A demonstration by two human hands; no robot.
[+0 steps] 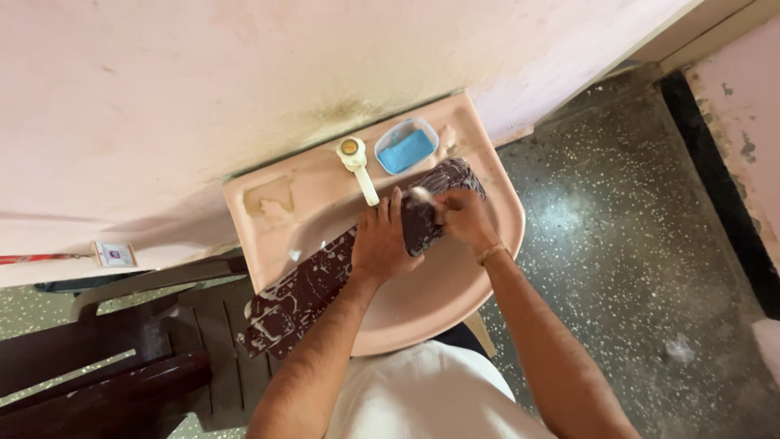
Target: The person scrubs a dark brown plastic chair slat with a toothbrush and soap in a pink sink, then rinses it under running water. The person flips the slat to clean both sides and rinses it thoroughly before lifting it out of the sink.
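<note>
A long, flat, dark maroon board (325,280) with a pale, soapy mottled pattern lies slantwise across a pink ceramic washbasin (439,313), one end jutting past the basin's left rim over a dark brown plastic chair (122,358), the other reaching up toward the back right corner. The left hand (382,244) is closed over the board near its middle, fingers wrapped across its top face. The right hand (465,218) presses on the board just beside it, curled around something small and pale that cannot be made out; the two hands sit close together, nearly touching. A metal bangle circles the right wrist. Behind the hands a white plastic tap (357,167) with a yellowish cap points into the bowl, and a clear soap dish (406,146) holding a blue bar sits on the basin's back ledge. The basin is fixed to a rough, stained pink wall (203,89). The floor (634,244) is dark speckled terrazzo.
</note>
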